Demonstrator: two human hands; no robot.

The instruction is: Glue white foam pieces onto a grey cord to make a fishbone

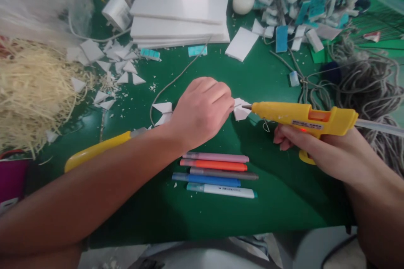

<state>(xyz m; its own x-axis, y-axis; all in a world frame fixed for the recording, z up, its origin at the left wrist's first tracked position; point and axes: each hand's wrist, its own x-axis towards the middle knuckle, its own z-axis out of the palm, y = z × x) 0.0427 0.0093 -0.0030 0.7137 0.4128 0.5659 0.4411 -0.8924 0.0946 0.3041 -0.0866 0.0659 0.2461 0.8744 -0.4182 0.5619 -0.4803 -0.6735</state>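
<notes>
My right hand is wrapped round the handle of a yellow glue gun, whose small red light glows. The gun's nozzle points left and meets a small white foam piece at the middle of the table. My left hand is closed, back up, with its fingertips at the left edge of that piece, where a grey cord also seems to run. Further cut white pieces show just left of my left hand, partly hidden by it. A thin strand of glue hangs below the nozzle.
Several markers lie in front of my hands. A yellow cutter rests under my left forearm. White foam sheets are stacked at the back, straw shreds at left, grey yarn and a heap of foam scraps at right.
</notes>
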